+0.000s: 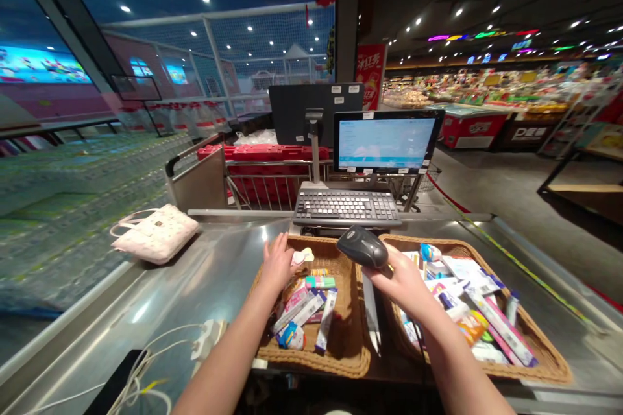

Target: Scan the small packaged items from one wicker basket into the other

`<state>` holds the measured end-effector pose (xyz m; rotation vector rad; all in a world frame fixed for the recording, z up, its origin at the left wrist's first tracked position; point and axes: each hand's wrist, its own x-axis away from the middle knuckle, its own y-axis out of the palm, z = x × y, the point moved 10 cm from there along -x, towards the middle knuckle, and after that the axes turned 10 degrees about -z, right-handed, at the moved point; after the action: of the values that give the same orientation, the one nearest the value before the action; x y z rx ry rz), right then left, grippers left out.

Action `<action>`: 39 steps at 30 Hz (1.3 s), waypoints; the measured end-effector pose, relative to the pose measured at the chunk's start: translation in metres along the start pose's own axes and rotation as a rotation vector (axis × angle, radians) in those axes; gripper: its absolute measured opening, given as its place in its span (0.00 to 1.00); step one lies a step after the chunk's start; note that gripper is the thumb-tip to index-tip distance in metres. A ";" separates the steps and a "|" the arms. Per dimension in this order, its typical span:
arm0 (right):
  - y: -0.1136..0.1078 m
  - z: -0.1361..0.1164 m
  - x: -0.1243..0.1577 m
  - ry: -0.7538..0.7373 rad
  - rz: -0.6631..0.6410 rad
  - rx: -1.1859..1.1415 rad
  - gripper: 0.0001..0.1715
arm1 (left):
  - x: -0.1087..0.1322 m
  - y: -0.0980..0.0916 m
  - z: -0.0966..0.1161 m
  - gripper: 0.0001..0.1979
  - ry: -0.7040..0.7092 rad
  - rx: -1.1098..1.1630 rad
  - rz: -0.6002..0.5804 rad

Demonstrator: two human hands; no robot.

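Note:
My right hand (402, 279) is wrapped round a black handheld barcode scanner (361, 246), held above the gap between two wicker baskets. Over the back left corner of the left wicker basket (353, 311), my left hand (278, 266) is closed on a small white-and-yellow item (302, 256); its exact kind is unclear. Below it in the basket lie several slim white-and-purple boxes (327, 321), a green-and-pink pack (320, 282) and a blue wrapped item (291, 336). The right wicker basket (549, 366) holds many small packs, among them an orange packet (472, 327).
A keyboard (346, 205) and a lit monitor (387, 142) stand behind the baskets. On the metal counter (224, 259) sit a pale handbag (156, 233), white cables (131, 382) and a black phone-like slab (114, 386). A shopping trolley (263, 185) stands beyond.

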<state>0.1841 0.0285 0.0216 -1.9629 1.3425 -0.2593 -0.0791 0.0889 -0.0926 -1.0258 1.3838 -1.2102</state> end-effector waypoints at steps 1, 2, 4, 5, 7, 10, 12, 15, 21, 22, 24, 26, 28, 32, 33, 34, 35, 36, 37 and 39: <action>0.001 0.000 0.000 0.001 -0.003 -0.003 0.09 | 0.002 0.003 0.000 0.08 -0.006 -0.013 -0.014; 0.003 -0.001 0.000 0.001 -0.005 -0.006 0.09 | 0.003 0.007 -0.001 0.09 -0.014 -0.024 -0.027; 0.005 -0.001 -0.001 0.001 -0.004 -0.007 0.09 | 0.005 0.015 -0.001 0.10 -0.023 -0.036 -0.058; 0.006 -0.002 -0.001 0.001 -0.003 -0.008 0.09 | 0.006 0.019 -0.002 0.11 -0.024 -0.038 -0.074; 0.008 -0.002 -0.002 0.001 -0.004 -0.013 0.09 | 0.007 0.026 -0.002 0.10 -0.025 -0.042 -0.099; 0.011 -0.003 -0.002 0.000 -0.012 -0.025 0.08 | 0.007 0.033 -0.002 0.10 -0.026 -0.057 -0.116; 0.010 -0.003 -0.001 0.006 -0.009 -0.028 0.08 | 0.007 0.036 -0.003 0.11 -0.027 -0.073 -0.118; 0.007 -0.002 0.003 0.017 0.013 -0.034 0.09 | 0.007 0.036 -0.004 0.10 -0.029 -0.075 -0.106; -0.008 -0.001 0.016 0.029 0.068 -0.040 0.10 | 0.004 0.024 0.005 0.12 0.015 0.000 -0.038; -0.011 -0.001 0.020 0.033 0.080 -0.033 0.10 | 0.002 0.020 0.009 0.13 0.028 0.020 -0.025; -0.022 0.001 0.028 0.045 0.111 -0.006 0.09 | -0.002 0.008 0.022 0.14 0.054 0.062 0.006; -0.036 0.006 0.038 0.068 0.162 0.030 0.10 | -0.007 -0.006 0.041 0.15 0.085 0.110 0.041; -0.053 0.013 0.050 0.095 0.226 0.072 0.11 | -0.013 -0.021 0.066 0.15 0.134 0.165 0.068; -0.092 0.030 0.079 0.164 0.361 0.145 0.13 | -0.021 -0.039 0.132 0.17 0.288 0.262 0.069; -0.101 0.034 0.086 0.181 0.389 0.156 0.14 | -0.022 -0.042 0.149 0.17 0.332 0.282 0.063; -0.109 0.038 0.093 0.197 0.409 0.164 0.14 | -0.022 -0.043 0.167 0.18 0.375 0.298 0.055; -0.116 0.041 0.100 0.211 0.429 0.171 0.14 | -0.022 -0.043 0.184 0.18 0.419 0.311 0.044; -0.123 0.045 0.107 0.223 0.450 0.174 0.15 | -0.022 -0.042 0.202 0.19 0.464 0.322 0.031; -0.130 0.049 0.113 0.232 0.469 0.174 0.15 | -0.021 -0.040 0.218 0.19 0.507 0.329 0.016; -0.141 0.057 0.125 0.247 0.502 0.167 0.16 | -0.020 -0.036 0.250 0.21 0.589 0.341 -0.017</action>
<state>0.3710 -0.0284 0.0463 -1.4331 1.8570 -0.3641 0.1710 0.0656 -0.0566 -0.4534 1.5257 -1.7778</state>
